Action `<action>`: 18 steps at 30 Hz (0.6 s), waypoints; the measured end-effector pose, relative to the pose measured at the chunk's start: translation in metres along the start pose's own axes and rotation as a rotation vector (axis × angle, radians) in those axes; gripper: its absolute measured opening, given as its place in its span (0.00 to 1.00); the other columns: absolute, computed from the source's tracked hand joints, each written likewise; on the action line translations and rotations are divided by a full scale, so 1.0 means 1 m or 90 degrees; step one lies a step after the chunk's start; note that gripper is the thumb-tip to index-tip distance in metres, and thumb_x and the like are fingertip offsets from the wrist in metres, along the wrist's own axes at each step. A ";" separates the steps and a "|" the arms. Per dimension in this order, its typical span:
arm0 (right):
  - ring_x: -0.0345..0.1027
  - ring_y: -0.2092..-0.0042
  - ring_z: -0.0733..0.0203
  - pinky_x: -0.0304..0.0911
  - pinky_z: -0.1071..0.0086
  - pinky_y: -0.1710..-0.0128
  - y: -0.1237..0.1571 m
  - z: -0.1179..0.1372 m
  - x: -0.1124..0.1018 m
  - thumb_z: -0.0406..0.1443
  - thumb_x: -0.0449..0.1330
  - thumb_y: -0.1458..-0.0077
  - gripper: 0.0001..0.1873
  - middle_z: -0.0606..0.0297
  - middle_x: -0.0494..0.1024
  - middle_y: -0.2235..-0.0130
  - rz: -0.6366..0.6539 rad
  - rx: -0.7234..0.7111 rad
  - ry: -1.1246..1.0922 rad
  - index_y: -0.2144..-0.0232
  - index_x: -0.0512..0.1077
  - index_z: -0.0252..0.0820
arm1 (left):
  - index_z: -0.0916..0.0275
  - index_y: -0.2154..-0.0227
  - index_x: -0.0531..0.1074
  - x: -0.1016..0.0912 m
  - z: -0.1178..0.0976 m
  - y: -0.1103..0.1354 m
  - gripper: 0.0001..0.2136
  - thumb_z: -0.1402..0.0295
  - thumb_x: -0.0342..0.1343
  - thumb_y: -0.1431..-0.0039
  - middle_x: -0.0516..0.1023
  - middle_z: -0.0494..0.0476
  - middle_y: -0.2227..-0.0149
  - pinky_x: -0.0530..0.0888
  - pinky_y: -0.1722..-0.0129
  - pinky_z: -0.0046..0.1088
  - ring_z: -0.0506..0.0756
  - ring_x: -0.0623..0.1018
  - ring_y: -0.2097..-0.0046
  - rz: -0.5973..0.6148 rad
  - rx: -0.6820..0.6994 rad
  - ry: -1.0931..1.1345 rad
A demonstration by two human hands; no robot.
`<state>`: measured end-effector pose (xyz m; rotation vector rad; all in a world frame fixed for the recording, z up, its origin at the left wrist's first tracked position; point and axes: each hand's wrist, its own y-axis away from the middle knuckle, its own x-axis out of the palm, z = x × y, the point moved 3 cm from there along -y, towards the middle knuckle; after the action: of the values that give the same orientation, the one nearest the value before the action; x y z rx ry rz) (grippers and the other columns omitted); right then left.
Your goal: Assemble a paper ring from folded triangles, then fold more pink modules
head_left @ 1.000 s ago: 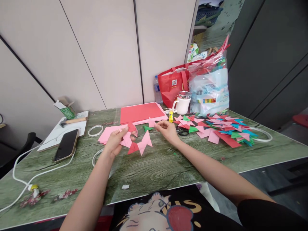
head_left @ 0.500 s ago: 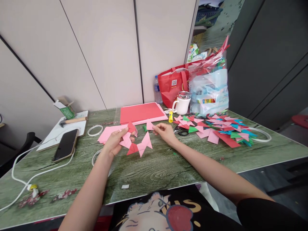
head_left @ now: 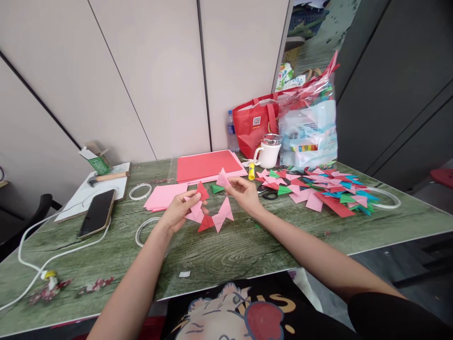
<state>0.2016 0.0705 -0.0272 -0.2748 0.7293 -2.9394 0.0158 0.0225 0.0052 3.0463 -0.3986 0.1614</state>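
My left hand [head_left: 179,211] pinches a curved chain of folded paper pieces [head_left: 220,218], pink and red by turns, joined in a partial ring. The chain's lower end hangs free above the table. Between the fingertips of my right hand [head_left: 244,192] is a single folded pink paper piece [head_left: 222,178] with a pointed top. It is held just right of the chain's red upper piece, with a gap between them. A green folded piece [head_left: 217,188] lies behind, between my hands. Left of my left hand rests a stack of pink paper squares [head_left: 163,197].
Right: a heap of folded paper pieces [head_left: 338,186] and black scissors [head_left: 270,194]. Behind: red sheets [head_left: 208,165], a glue stick [head_left: 251,171], a white mug [head_left: 269,152], a red bag [head_left: 247,125] and a plastic bag [head_left: 307,132]. Left: a phone [head_left: 96,213], a hammer [head_left: 108,177] and white cable rings [head_left: 140,191].
My left hand and the paper chain have shifted right, closer to my right hand. The pink piece in my right hand has turned, so its point now faces up.
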 end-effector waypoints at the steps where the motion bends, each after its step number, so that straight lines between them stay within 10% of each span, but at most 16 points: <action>1: 0.67 0.68 0.63 0.71 0.67 0.69 0.001 0.000 0.001 0.40 0.63 0.56 0.10 0.64 0.72 0.68 -0.003 -0.012 0.009 0.70 0.73 0.41 | 0.66 0.70 0.72 0.001 0.000 0.000 0.13 0.61 0.61 0.54 0.78 0.56 0.74 0.72 0.76 0.26 0.53 0.77 0.75 0.000 0.000 -0.001; 11: 0.70 0.61 0.58 0.68 0.64 0.63 0.008 0.019 0.005 0.37 0.60 0.54 0.07 0.59 0.75 0.63 0.016 -0.092 0.157 0.79 0.70 0.41 | 0.67 0.64 0.76 0.003 -0.002 0.003 0.17 0.61 0.61 0.54 0.78 0.65 0.60 0.75 0.67 0.33 0.59 0.78 0.64 -0.012 0.073 -0.003; 18: 0.70 0.66 0.61 0.68 0.68 0.67 0.007 0.017 0.005 0.37 0.57 0.52 0.06 0.63 0.74 0.68 -0.017 -0.059 0.121 0.69 0.68 0.41 | 0.67 0.65 0.76 0.001 -0.001 0.002 0.16 0.61 0.61 0.54 0.80 0.59 0.75 0.73 0.72 0.29 0.55 0.78 0.73 -0.055 0.059 -0.028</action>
<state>0.2004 0.0562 -0.0148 -0.0118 0.8931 -2.9902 0.0164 0.0208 0.0065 3.1558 -0.2679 0.1104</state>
